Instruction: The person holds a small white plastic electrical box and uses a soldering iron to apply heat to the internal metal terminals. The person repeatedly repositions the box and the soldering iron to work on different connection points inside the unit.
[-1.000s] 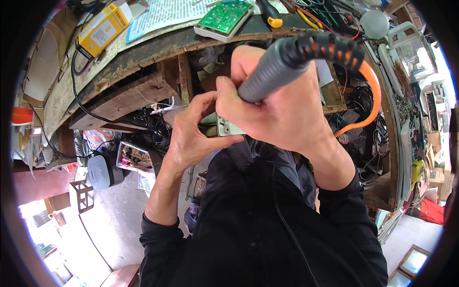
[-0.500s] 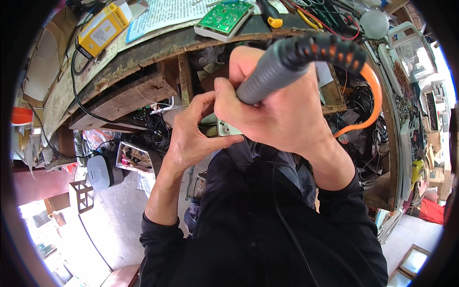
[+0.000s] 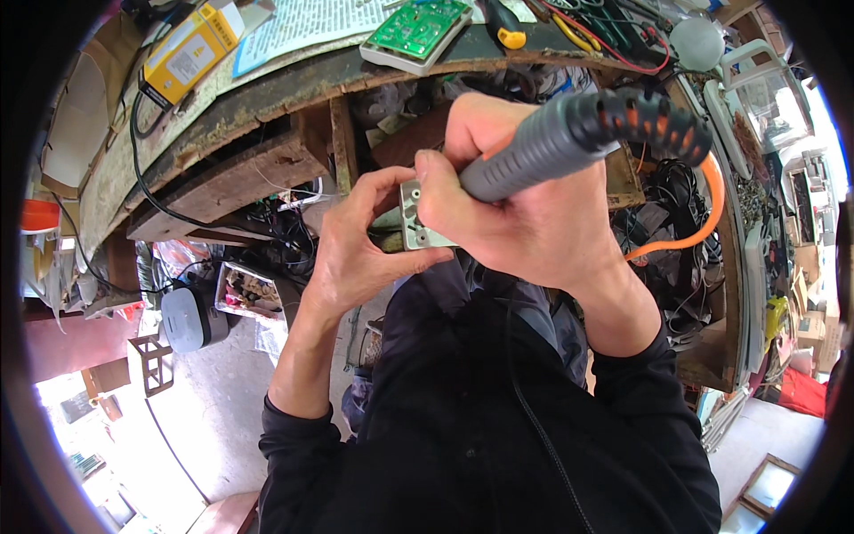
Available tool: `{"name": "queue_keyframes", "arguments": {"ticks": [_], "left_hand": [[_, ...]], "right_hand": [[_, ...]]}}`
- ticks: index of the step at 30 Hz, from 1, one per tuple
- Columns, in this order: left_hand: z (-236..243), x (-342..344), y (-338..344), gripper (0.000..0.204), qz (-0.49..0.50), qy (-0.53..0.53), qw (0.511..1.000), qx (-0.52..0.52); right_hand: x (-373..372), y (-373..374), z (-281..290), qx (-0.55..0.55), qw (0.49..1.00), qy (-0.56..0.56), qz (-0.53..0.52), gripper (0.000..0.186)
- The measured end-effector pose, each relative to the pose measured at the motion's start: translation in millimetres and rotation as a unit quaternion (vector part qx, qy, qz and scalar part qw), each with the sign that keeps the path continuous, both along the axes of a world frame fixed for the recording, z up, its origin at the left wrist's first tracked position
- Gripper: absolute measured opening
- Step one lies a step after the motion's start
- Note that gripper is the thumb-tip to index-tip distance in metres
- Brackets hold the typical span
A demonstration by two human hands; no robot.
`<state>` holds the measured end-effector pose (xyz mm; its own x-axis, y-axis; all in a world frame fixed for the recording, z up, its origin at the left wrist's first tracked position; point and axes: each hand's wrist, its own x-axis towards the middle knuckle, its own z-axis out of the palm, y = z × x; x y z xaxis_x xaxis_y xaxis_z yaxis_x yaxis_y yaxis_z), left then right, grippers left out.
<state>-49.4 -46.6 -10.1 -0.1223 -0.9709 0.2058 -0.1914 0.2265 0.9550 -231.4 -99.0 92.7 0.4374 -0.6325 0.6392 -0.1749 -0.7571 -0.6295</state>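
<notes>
Between the thumb and fingers of my left hand [image 3: 349, 238] is a small pale plastic plate with holes [image 3: 413, 237], held over the open space under the bench edge. My right hand [image 3: 543, 218] is wrapped round the grey ribbed handle of what looks like a soldering iron [image 3: 525, 156]. From the handle's top, a black slotted cord guard leads into an orange cord [image 3: 712, 200]. The right hand lies over the plate's right side, hiding much of it, and covers the tool's tip. Whether the tip touches the plate I cannot tell.
On the bench [image 3: 222, 111] ahead lie a green circuit board in a pale casing [image 3: 416, 34], a black-and-yellow screwdriver [image 3: 507, 28] and a yellow box [image 3: 191, 53]. Tangled cables [image 3: 672, 205] fill the compartment at right. A parts box [image 3: 253, 289] stands lower left.
My right hand and the tool have shifted a little right and down. More of the plate's left side with its holes now shows. The left hand keeps its hold.
</notes>
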Motion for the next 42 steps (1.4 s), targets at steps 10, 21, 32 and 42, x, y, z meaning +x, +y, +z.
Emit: {"name": "queue_keyframes", "arguments": {"ticks": [10, 21, 32, 42], "left_hand": [[9.4, 0.1, 0.7, 0.081, 0.007, -0.067, 0.998, -0.010], [4.0, -1.6, 0.6, 0.080, 0.011, -0.018, 1.000, 0.004], [4.9, 0.0, 0.8, 0.080, 0.010, -0.053, 0.998, -0.024], [4.9, -0.5, 0.9, 0.080, 0.010, -0.052, 0.998, -0.015]], "right_hand": [[-2.4, -1.4, -4.7, -0.009, 1.000, 0.001, -0.025, 0.030], [-5.2, -4.1, -9.3, -0.004, 1.000, -0.020, -0.011, 0.029], [-3.8, -0.6, -7.6, -0.004, 1.000, -0.015, -0.018, 0.029], [-4.0, -1.8, -8.6, 0.002, 1.000, -0.014, -0.015, 0.029]]}}
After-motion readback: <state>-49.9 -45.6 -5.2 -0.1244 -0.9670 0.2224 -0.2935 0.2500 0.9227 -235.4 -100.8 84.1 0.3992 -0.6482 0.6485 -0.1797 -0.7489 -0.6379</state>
